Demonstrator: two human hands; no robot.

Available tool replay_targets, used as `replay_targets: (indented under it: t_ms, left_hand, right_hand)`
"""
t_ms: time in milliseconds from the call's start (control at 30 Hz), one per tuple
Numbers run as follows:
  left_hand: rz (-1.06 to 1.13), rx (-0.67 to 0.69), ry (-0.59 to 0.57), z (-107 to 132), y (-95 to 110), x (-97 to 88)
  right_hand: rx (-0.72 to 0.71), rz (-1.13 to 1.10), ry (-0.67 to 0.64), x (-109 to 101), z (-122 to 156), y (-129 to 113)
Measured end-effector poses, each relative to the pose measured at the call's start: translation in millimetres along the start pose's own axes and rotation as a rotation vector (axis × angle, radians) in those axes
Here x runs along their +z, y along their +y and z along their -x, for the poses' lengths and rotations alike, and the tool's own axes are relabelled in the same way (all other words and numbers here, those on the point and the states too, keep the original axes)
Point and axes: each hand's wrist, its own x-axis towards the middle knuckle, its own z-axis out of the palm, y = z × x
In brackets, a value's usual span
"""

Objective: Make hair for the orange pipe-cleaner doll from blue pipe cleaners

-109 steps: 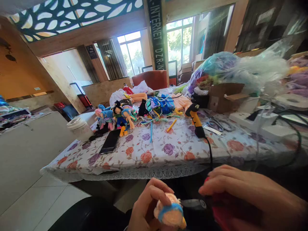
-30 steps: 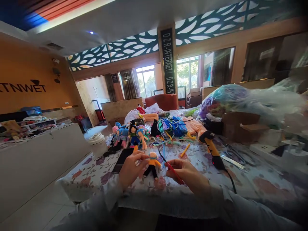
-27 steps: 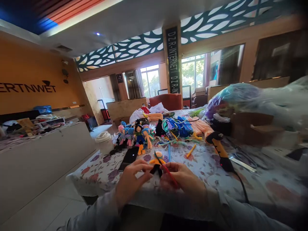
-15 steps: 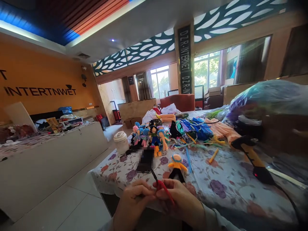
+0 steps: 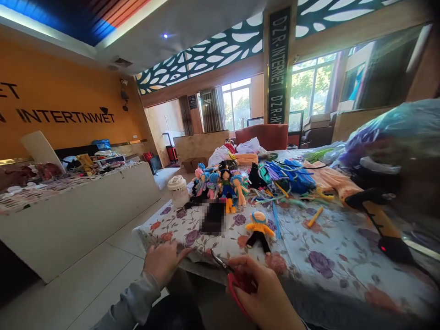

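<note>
Indoors, floral tablecloth (image 5: 326, 250), yarn dolls (image 5: 220, 183), scissors (image 5: 223, 266) in right grip (image 5: 266, 300), orange wall (image 5: 62, 78)

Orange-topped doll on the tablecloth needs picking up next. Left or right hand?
Left, probably. The left hand rests open and empty on the edge of the tablecloth, with a clear path to the doll. The right hand is just below the doll, but its fingers are closed on the red-handled scissors.

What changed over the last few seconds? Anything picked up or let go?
The orange-topped doll left the left hand and now lies free on the tablecloth. The left hand moved down-left to the table edge, empty. The right hand keeps the red scissors, drawn back toward the body. The doll pile and glue gun stayed put.
</note>
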Motion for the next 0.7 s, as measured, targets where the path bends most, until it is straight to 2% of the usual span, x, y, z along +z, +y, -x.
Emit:
replay_targets:
  t_ms: [67,133,233,333,400,500,700]
  left_hand:
    - [0.027,0.052,-0.029,7,14,-8.8]
    - [0.096,0.115,-0.128,16,32,-17.0]
    - [0.48,0.195,-0.367,34,59,-21.8]
    - [0.761,0.249,-0.501,49,76,-15.3]
    - [0.873,0.235,-0.537,55,82,-8.5]
    - [0.993,0.133,-0.551,56,86,-1.6]
    - [1.165,0.024,-0.707,51,86,2.5]
  right_hand:
    - [-0.043,0.104,0.067,-3,6,-1]
    - [-0.063,0.141,0.106,-6,10,-4]
    - [-0.112,0.171,0.15,-8,15,-11]
    - [-0.185,0.271,0.203,-8,18,-15]
    - [-0.237,0.347,0.242,-8,19,-16]
    - [-0.318,0.41,0.288,-7,20,-14]
    - [-0.418,0.438,0.336,-7,21,-13]
